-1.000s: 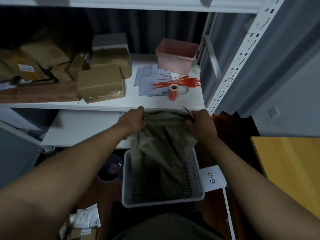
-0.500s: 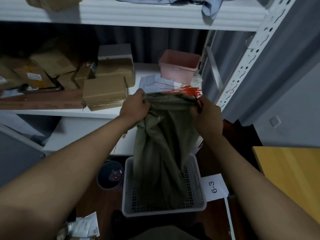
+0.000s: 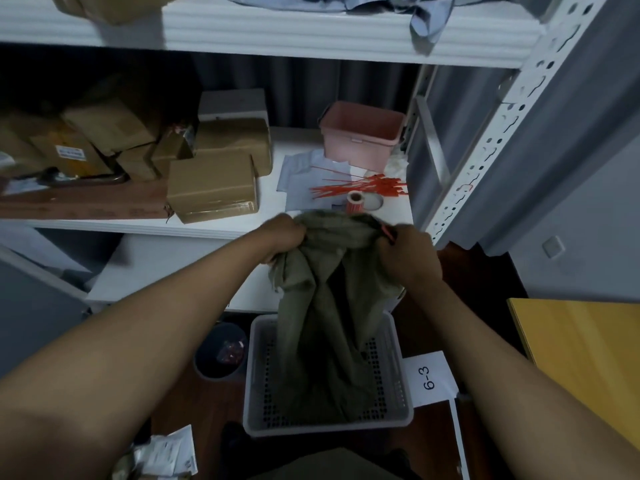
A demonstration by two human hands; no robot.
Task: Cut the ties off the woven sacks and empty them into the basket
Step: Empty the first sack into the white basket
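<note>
Both hands curled tight on the top edge of the woven sack [image 3: 329,306]: left hand [image 3: 285,237] bunches the left corner, right hand [image 3: 410,252] pinches the right corner w/ something red poking out by the fingers, can't tell what. Sack hangs straight down from the fingers, long axis vertical, bottom end inside the basket [image 3: 254,368] on the floor, below the shelf front edge [image 3: 194,229]. Mouth looks to be down; judging by the limp cloth, prob. nearly empty. Red ties [image 3: 360,188] lie on the shelf near its right end.
</note>
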